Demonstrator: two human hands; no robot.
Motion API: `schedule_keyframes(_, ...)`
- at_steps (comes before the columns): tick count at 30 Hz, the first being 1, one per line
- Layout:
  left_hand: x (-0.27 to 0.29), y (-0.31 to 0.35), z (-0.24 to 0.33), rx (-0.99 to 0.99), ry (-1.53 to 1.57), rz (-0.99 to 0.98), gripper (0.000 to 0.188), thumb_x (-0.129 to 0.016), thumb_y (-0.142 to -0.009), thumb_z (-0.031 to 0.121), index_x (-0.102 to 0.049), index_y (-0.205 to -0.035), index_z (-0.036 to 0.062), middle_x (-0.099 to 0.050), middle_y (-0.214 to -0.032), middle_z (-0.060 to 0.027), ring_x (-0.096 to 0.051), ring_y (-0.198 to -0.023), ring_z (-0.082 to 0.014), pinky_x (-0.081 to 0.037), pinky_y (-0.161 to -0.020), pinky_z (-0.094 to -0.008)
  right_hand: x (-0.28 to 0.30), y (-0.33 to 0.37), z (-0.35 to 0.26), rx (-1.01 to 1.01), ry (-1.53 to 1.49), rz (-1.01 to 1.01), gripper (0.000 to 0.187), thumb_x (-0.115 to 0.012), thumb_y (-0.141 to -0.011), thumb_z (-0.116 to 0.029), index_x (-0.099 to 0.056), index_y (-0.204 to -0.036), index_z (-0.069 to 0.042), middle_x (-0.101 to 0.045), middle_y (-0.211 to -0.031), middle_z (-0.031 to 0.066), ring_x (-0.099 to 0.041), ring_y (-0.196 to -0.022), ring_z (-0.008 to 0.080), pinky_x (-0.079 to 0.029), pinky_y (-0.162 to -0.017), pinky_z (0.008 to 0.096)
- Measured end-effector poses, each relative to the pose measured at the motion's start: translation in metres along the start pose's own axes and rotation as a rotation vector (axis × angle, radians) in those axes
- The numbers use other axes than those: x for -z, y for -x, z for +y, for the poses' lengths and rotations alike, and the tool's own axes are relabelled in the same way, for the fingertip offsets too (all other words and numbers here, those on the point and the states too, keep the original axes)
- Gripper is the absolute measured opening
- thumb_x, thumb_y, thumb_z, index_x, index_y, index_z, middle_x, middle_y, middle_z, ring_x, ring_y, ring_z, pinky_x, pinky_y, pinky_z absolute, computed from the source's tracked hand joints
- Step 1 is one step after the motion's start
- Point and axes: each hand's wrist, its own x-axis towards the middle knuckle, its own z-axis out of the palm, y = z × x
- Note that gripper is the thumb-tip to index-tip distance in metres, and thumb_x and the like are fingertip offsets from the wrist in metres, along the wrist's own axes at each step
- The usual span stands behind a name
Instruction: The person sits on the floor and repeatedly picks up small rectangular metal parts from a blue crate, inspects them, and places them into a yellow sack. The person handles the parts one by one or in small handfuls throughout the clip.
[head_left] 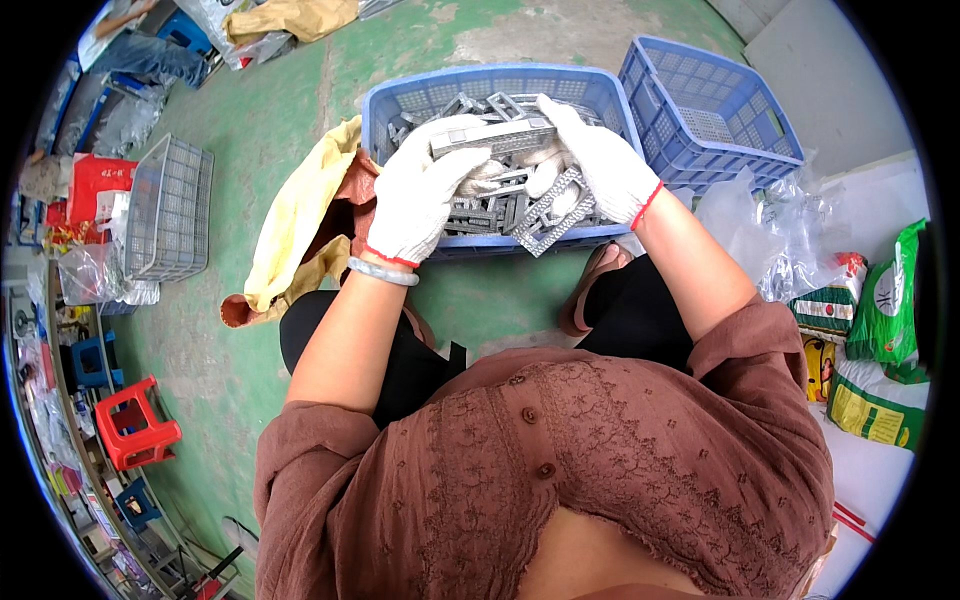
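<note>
Brown embroidered blouse (560, 470) fills the lower part of the view, closest of all, with black trousers (400, 360) showing above it at both knees.

Far left, a small red stool (135, 425) stands on the green floor (270, 130), a blue stool (92, 360) near it. Higher up, a grey wire basket (170, 210) lies tipped beside a red bag (95, 185) and clear plastic wrap. A yellow and brown cloth sack (295, 225) lies crumpled just left of the blue crate (400, 100), touching its corner.

Left hand (420, 195), in a white glove with a red cuff and a pale bracelet (383, 272) at the wrist, is curled around one end of a long grey metal part (490, 137), fingers folded over it. That part is held above the crate, which is full of similar grey metal frames (550, 215) piled loosely.

Right hand (600, 160), gloved alike, grips the other end of the same part, fingers closed down over it. Both hands and the held part hide much of the pile beneath.

Right of this, a second blue crate (710, 100) stands tilted, just beside the first. Clear plastic bags (780, 230) lie crumpled next to it, and green and yellow printed sacks (880, 330) rest at the far right on a white sheet (850, 460).
</note>
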Motion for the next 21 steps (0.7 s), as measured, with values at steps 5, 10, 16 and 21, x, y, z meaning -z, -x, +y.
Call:
schedule_keyframes(5, -0.003, 0.001, 0.003, 0.029, -0.015, -0.02, 0.041, -0.068, -0.09, 0.004, -0.056, -0.128, -0.0037, -0.068, -0.112, -0.0116, -0.068, -0.092, -0.0185, -0.055, -0.08, -0.0287, 0.003, -0.004, 0.002, 0.023, 0.015, -0.004, 0.064, -0.053, -0.097, -0.056, -0.06, -0.126, 0.001, -0.07, -0.093, 0.0155, -0.065, -0.064, 0.0161, -0.053, -0.042, 0.0266)
schedule_keyframes(10, -0.006, 0.004, 0.004, -0.024, -0.093, -0.008, 0.056, -0.074, -0.085, 0.004, -0.049, -0.135, -0.0032, -0.063, -0.122, -0.0138, -0.065, -0.104, -0.0206, -0.054, -0.087, -0.0309, 0.007, -0.005, 0.006, 0.093, -0.019, -0.012, 0.061, -0.058, -0.095, -0.051, -0.062, -0.127, 0.001, -0.07, -0.106, 0.0162, -0.066, -0.071, 0.0154, -0.053, -0.044, 0.0269)
schedule_keyframes(16, -0.008, 0.004, 0.009, -0.043, -0.113, 0.001, 0.069, -0.076, -0.084, 0.004, -0.04, -0.142, -0.0022, -0.056, -0.127, -0.0163, -0.059, -0.114, -0.0232, -0.054, -0.094, -0.035, 0.007, -0.003, 0.004, 0.098, 0.043, -0.013, 0.058, -0.059, -0.096, -0.048, -0.062, -0.129, 0.0, -0.07, -0.108, 0.0161, -0.067, -0.075, 0.0144, -0.053, -0.044, 0.0264)
schedule_keyframes(21, -0.003, 0.002, 0.003, -0.06, 0.106, 0.029, 0.066, -0.07, -0.085, -0.002, -0.037, -0.142, -0.0033, -0.056, -0.123, -0.0173, -0.064, -0.107, -0.025, -0.06, -0.087, -0.0362, -0.001, 0.001, 0.006, 0.047, 0.021, -0.015, 0.056, -0.056, -0.097, -0.049, -0.065, -0.124, -0.001, -0.071, -0.111, 0.0143, -0.068, -0.074, 0.0126, -0.05, -0.043, 0.0243)
